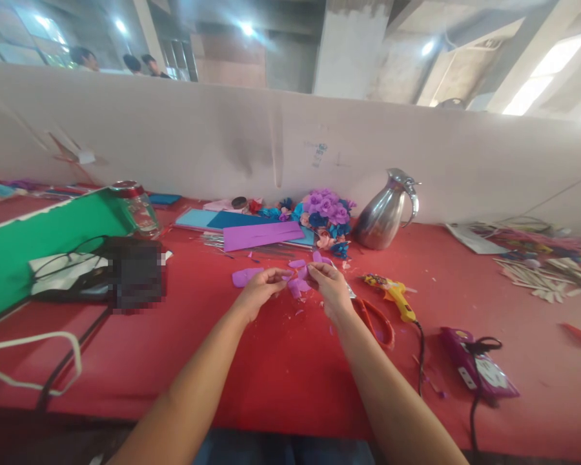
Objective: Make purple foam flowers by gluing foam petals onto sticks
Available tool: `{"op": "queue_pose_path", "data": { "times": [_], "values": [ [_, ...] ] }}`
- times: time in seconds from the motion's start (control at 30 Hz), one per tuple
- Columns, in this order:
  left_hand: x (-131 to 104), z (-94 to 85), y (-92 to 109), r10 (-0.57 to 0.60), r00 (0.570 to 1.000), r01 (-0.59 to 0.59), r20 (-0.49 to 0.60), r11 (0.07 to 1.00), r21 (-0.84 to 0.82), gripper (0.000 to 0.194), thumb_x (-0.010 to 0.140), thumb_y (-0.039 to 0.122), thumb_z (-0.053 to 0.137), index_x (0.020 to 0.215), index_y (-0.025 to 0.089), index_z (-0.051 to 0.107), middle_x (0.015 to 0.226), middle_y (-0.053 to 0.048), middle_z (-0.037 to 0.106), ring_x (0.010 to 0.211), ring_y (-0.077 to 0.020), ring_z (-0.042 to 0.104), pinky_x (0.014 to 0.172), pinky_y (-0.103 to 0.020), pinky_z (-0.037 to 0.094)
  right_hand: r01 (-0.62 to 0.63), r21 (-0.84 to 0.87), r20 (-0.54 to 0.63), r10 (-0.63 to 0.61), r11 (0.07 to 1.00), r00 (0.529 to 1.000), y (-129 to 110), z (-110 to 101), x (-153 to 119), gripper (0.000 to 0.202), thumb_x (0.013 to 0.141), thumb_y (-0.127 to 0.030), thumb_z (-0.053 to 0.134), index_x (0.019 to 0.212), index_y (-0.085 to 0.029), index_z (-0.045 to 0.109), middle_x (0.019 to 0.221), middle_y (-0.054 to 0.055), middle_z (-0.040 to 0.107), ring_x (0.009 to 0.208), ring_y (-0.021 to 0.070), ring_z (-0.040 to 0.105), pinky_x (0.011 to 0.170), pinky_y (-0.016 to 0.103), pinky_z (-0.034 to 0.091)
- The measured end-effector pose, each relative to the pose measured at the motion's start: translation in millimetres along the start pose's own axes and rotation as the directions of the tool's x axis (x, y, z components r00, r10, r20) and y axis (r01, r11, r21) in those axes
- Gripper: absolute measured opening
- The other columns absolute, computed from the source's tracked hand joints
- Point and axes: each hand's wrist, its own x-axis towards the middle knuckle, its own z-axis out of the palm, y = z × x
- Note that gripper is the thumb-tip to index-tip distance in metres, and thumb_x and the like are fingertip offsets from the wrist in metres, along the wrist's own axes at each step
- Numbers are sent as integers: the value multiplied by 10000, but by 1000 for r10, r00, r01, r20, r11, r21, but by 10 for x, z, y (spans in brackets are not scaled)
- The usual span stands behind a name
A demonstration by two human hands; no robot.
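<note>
Over the middle of the red table, my left hand [259,289] pinches a small purple petal [287,278] between thumb and fingers. Close by on the right, my right hand [330,284] has its fingers pressed together at a purple piece, partly hidden by the fingertips. Several loose purple petals [297,288] lie under and between the hands. A stack of cut purple pieces [244,278] rests left of my left hand. Beside my right forearm are scissors with red handles [390,332], their blades partly covered, and a yellow glue gun [399,300].
Behind the hands lie purple paper [261,236], blue sheets and a bunch of paper flowers [326,210]. A metal jug [382,216] stands right of them. A purple power strip [479,368] with cords is at right. Left are a glass jar [140,210] and green board [53,248].
</note>
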Motion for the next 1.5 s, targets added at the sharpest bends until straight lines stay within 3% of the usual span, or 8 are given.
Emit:
{"op": "queue_pose_path", "data": {
  "times": [0.23,0.4,0.5,0.7,0.9,1.07,1.5],
  "values": [
    [40,-92,-5,-27,995,33,-92,997,69,300,610,375,757,831,174,729,708,-6,633,564,-95,405,576,-250,302,26,30,-55,-24,999,998,-29,-66,57,383,483,-463,833,712,-191,690,642,3,677,613,133,604,624,270,479],
    [26,-58,1,71,997,-71,-2,997,28,322,655,365,741,922,186,721,748,-2,624,589,-101,433,587,-256,318,23,21,-41,-22,1000,999,-7,-45,40,361,506,-451,824,720,-192,690,650,5,682,621,139,615,635,277,487],
    [18,-14,-23,74,997,-74,19,997,34,352,677,343,728,990,183,700,703,19,570,582,-102,437,587,-258,321,-8,15,-15,8,1000,1000,-1,-5,0,348,509,-435,824,721,-192,695,646,4,683,626,138,616,652,278,492],
    [18,5,-41,27,1000,-27,-11,998,52,354,657,335,733,969,173,691,691,18,562,598,-113,456,601,-261,328,-5,18,46,4,1000,999,-15,40,-63,323,542,-439,805,721,-192,699,664,5,690,618,131,609,656,274,484],
    [43,-53,-45,-8,1000,9,-13,996,84,357,631,363,745,938,183,715,688,8,590,582,-112,440,579,-258,304,7,34,1,-7,999,1000,-23,8,-21,337,525,-444,817,717,-195,697,669,11,693,621,137,610,637,271,476],
    [55,-75,-41,43,999,-42,-11,997,69,334,656,366,733,938,188,715,701,9,574,584,-106,437,575,-255,307,-10,64,-41,13,998,999,-34,-12,-2,316,516,-412,826,714,-197,706,662,9,696,625,138,618,624,261,471],
    [37,-17,-37,6,999,-4,-34,998,63,356,632,328,741,953,177,716,736,-4,616,633,-120,481,599,-254,333,-60,81,45,57,995,997,-59,68,-109,277,534,-375,813,698,-185,695,649,12,703,612,138,633,617,253,477]
  ]
}}
